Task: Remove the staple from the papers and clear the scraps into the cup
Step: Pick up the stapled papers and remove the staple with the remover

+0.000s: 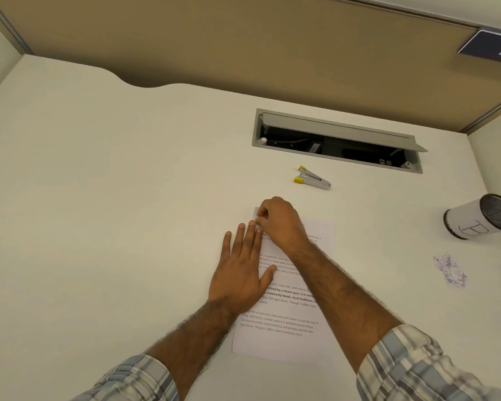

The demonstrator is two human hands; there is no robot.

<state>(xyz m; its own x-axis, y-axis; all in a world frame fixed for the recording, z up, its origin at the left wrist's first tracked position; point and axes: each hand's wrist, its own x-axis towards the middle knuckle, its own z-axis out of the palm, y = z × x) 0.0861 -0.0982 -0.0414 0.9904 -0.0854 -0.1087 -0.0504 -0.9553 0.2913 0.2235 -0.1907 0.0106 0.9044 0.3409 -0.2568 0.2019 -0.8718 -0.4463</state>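
Printed white papers (284, 340) lie on the cream desk in front of me. My left hand (243, 267) rests flat on their left edge, fingers spread. At the top left corner of the papers my right hand (278, 221) has its fingertips pinched together; the staple itself is hidden under the fingers. A yellow and metal staple remover (313, 178) lies on the desk beyond the papers, untouched. A small heap of paper scraps (451, 270) sits at the right. Behind the scraps stands a black mesh cup (479, 217) wrapped in white paper.
A recessed cable tray with its grey lid raised (339, 140) is set into the desk beyond the staple remover. A tan partition wall (243, 39) borders the back of the desk (99, 198), with a side wall on the right.
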